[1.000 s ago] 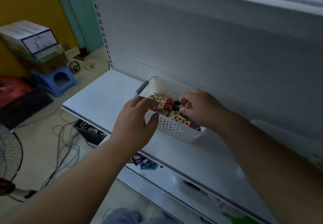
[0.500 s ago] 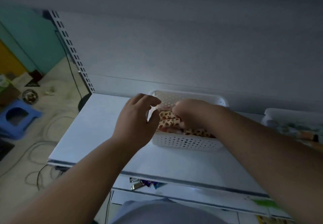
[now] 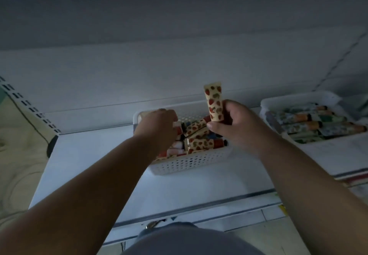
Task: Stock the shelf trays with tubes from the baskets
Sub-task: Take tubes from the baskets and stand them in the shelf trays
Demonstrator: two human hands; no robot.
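Two white perforated plastic trays sit on the white shelf (image 3: pixel 95 167): the centre tray (image 3: pixel 185 163) and the right-hand tray (image 3: pixel 298 99). The right hand (image 3: pixel 237 127) grips one cream strawberry-print tube (image 3: pixel 214 103) upright above the centre tray, crimped end up. The left hand (image 3: pixel 157 129) reaches into the centre tray; its fingers are hidden.

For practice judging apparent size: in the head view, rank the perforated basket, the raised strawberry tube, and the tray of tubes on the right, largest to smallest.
1. Basket and tray: similar spread; the tray is cut off at the frame edge, so unranked.
2. Strawberry tube, held upright in the right hand: clearly smallest.
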